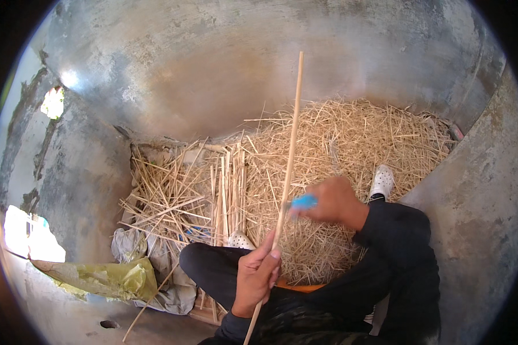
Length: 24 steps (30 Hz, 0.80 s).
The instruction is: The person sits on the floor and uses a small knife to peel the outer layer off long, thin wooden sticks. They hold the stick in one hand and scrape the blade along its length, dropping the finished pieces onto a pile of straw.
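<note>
A long, thin, pale stick (pixel 293 132) stands tilted in front of me, its top leaning slightly right and its lower end passing by my lap. My left hand (pixel 258 276) is closed around its lower part, with the thumb along it. My right hand (pixel 334 198), smeared by motion, grips a tool with a blue handle (pixel 304 201) close to the stick's middle. The tool's working end is too blurred to make out, and I cannot tell whether it touches the stick.
Thin shavings (pixel 351 144) heap up against the grey wall (pixel 213 75). Loose sticks (pixel 167 190) lie criss-crossed at left, beside a row of straighter ones (pixel 230 184). White perforated shoes (pixel 382 181) rest among the shavings. A yellowish sheet (pixel 109 279) and grey cloth (pixel 175 293) lie at lower left.
</note>
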Each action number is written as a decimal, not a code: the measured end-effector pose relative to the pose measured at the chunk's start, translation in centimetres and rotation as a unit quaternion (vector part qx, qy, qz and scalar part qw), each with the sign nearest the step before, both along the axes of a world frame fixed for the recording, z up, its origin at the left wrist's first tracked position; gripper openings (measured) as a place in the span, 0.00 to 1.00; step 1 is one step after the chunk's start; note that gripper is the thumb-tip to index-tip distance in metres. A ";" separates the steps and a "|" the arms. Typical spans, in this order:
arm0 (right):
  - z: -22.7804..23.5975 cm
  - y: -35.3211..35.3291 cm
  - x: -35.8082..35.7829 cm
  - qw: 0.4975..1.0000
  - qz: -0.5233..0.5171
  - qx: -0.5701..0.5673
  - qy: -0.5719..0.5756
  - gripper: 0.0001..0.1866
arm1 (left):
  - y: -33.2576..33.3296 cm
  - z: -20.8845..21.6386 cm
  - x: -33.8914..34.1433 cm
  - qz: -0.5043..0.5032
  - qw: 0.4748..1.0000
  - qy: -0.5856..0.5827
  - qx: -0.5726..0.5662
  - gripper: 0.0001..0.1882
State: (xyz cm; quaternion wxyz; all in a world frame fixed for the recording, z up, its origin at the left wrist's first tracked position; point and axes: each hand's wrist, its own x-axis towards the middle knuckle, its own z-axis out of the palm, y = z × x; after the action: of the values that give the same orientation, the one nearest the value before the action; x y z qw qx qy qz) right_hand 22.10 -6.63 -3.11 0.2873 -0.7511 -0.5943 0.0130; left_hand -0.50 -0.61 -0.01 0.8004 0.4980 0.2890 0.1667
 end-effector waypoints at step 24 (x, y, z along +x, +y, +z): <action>-2.8 1.7 4.4 0.989 -0.127 -0.017 0.073 0.37 | -1.1 1.2 -0.5 -0.069 0.960 0.108 0.250 0.25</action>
State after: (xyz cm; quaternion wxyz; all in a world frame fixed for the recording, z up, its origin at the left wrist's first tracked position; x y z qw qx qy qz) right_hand 26.50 -4.96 -5.96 0.3159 -0.8223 -0.4714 0.0414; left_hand -0.99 -1.71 1.22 0.6239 0.7160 0.2879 0.1229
